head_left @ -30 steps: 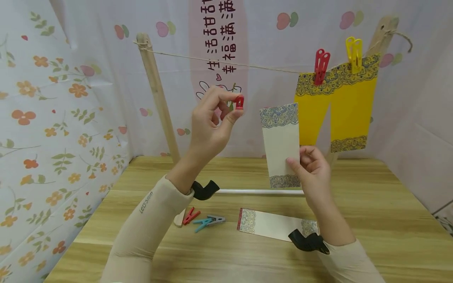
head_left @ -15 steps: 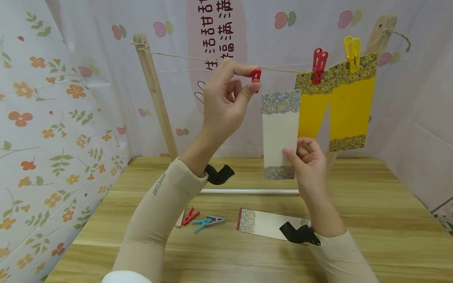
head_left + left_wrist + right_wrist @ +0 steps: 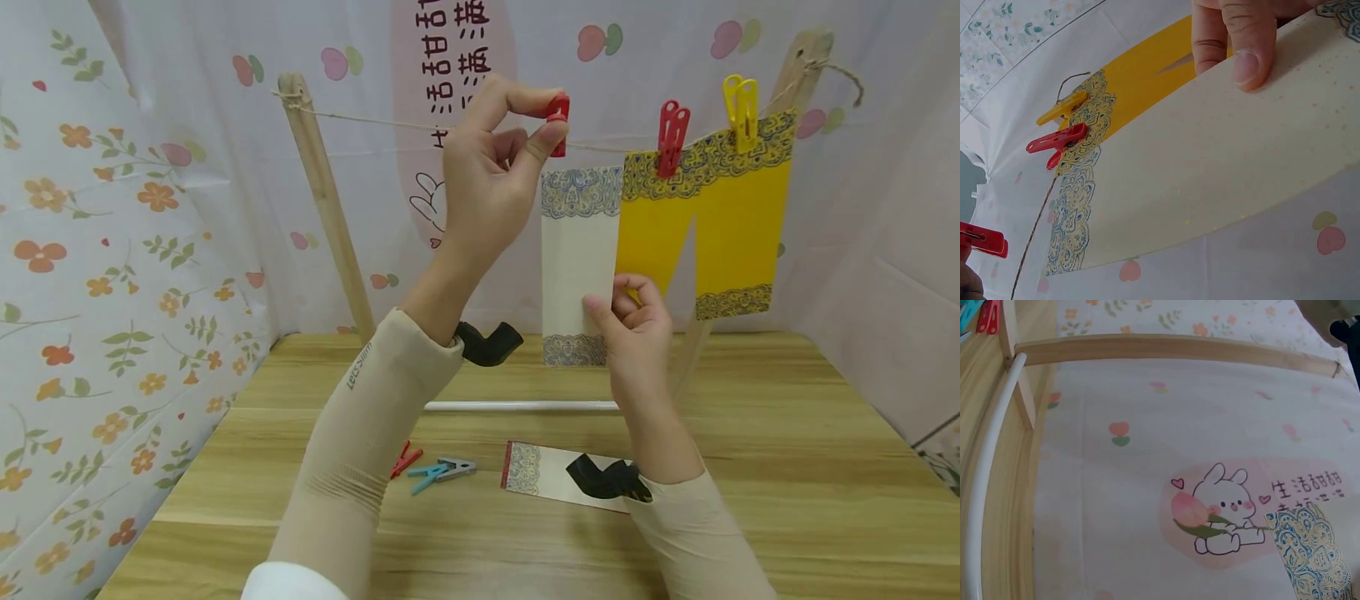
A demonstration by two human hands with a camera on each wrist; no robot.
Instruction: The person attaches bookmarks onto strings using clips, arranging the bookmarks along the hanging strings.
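Note:
My left hand [image 3: 491, 171] pinches a red clothespin [image 3: 558, 125] between thumb and forefinger, close to the string [image 3: 375, 122]. In the left wrist view this clothespin [image 3: 984, 240] sits near the string, apart from the card. My right hand [image 3: 641, 337] grips a cream paper card [image 3: 573, 267] by its lower right edge, the thumb [image 3: 1250, 56] on its face. The card stands upright, its lace-patterned top band just under the string. Beside it hang two yellow cards [image 3: 742, 225], pegged by a red clothespin [image 3: 672, 137] and a yellow clothespin [image 3: 741, 112].
Wooden posts [image 3: 326, 200] at left and right carry the string. A white rod [image 3: 525, 406] runs low between them. On the table [image 3: 480, 542] lie a second cream card [image 3: 555, 475], a red clothespin [image 3: 405, 460], a blue one [image 3: 427, 477] and a grey one [image 3: 456, 468].
The left hand with its red clothespin has risen and moved right, up to the string. The right hand has lifted the cream card and shifted it slightly left, turning it more upright.

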